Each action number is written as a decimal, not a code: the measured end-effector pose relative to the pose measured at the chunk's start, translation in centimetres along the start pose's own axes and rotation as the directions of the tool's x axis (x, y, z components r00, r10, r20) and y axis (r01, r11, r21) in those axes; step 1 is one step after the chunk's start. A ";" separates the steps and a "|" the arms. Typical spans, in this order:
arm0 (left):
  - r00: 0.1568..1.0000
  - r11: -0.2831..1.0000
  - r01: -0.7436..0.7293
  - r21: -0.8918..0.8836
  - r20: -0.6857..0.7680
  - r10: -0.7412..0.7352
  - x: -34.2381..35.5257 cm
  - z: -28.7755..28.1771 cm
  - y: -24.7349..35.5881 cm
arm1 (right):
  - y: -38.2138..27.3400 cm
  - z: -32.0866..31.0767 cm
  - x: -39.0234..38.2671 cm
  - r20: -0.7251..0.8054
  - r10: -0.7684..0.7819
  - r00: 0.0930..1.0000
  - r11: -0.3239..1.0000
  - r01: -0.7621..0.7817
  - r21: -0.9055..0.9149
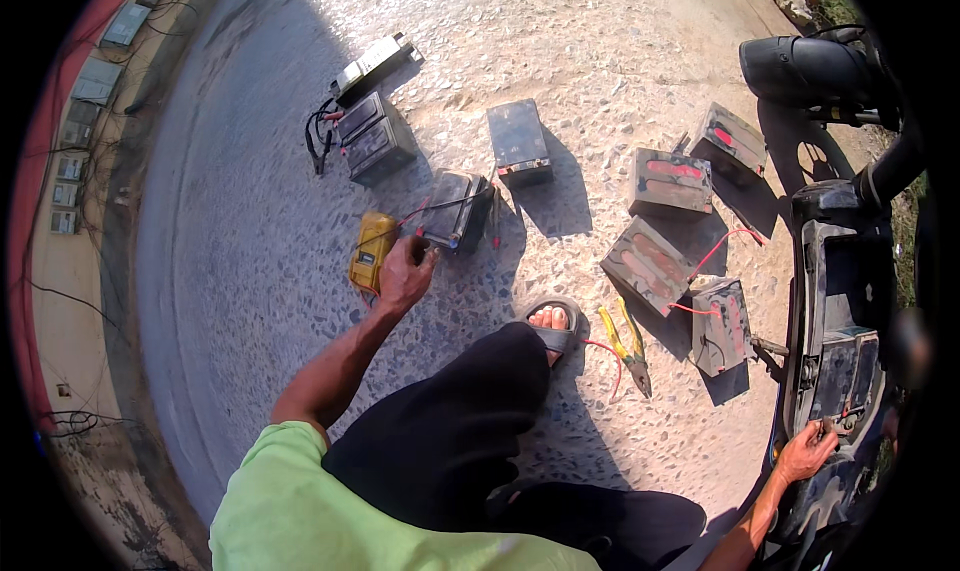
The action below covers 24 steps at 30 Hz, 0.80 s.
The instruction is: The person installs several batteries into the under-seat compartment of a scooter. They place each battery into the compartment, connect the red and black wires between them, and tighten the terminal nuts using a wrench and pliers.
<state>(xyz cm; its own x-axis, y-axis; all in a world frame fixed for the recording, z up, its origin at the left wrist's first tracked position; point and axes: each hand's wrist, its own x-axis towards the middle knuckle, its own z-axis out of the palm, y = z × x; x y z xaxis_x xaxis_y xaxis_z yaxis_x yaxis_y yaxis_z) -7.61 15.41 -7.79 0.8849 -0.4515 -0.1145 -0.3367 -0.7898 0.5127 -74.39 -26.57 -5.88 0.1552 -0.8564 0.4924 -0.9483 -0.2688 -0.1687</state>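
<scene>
Reaching both ways at once

My left hand (405,274) is curling beside a black rectangular battery (455,207) standing on stony grey pavement (250,301); my right hand (803,454) is bunching its fingers at an open black two-wheeler (822,201). I cannot tell whether either is gripping anything. A yellow boxy meter (370,255) is sitting close, probably keeping thin leads (413,214) within reach.

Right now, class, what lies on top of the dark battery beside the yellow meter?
A dark cable crosses the battery; the strip beneath the cable and the battery's underside cannot be seen.
</scene>
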 end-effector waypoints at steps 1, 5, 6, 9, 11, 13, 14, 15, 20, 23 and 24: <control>0.992 0.995 -0.065 0.078 -0.102 0.073 0.9 -0.2 -1.3 | -0.2 0.1 0.1 0.003 -0.017 1.000 0.999 0.017 -0.044; 0.997 0.994 0.075 0.077 -0.015 -0.074 4.9 0.7 -3.1 | 0.7 0.5 -0.3 -0.010 0.009 1.000 1.000 -0.009 0.003; 0.980 0.983 0.183 -0.009 0.079 -0.182 5.4 1.2 -3.2 | 1.2 0.6 -0.4 -0.006 0.020 1.000 1.000 -0.020 -0.014; 0.948 0.949 0.315 0.005 0.047 -0.315 5.3 3.2 -2.6 | -0.4 0.3 0.0 -0.003 0.027 1.000 0.998 -0.026 0.051; 0.938 0.939 0.338 0.071 0.054 -0.341 5.2 3.5 -1.8 | 0.0 0.3 -0.1 -0.004 0.021 1.000 0.999 -0.020 0.034; 0.916 0.938 0.337 0.083 0.203 -0.347 3.1 3.8 -0.5 | 0.0 0.4 -0.2 -0.007 0.027 1.000 0.998 -0.027 0.051; 0.893 0.935 0.342 0.091 0.278 -0.354 1.8 4.4 0.0 | -0.2 0.3 -0.2 -0.005 0.033 0.999 0.997 -0.032 0.074; 0.877 0.934 0.354 -0.049 0.365 -0.313 0.7 5.4 0.2 | -0.2 0.3 -0.3 -0.002 0.033 0.999 0.996 -0.033 0.079; 0.890 0.977 0.133 -0.164 0.454 -0.045 0.0 5.2 4.0 | -0.9 -0.2 -0.1 0.002 0.034 0.999 0.998 -0.034 0.048; 0.937 0.976 -0.178 0.128 0.326 0.128 1.0 3.0 4.7 | -1.6 -0.3 -0.3 -0.025 -0.014 1.000 1.000 0.014 0.019; 0.918 0.928 -0.325 0.182 0.297 0.263 1.4 2.5 4.7 | -2.0 -0.4 -0.4 -0.028 -0.014 1.000 1.000 0.014 0.022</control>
<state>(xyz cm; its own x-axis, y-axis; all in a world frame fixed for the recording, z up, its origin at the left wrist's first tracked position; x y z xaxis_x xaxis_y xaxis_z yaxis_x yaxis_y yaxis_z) -8.77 10.00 -7.68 0.6281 -0.7455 -0.2229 -0.6584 -0.6619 0.3584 -72.63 -25.53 -5.37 0.1605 -0.8400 0.5183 -0.9396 -0.2909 -0.1805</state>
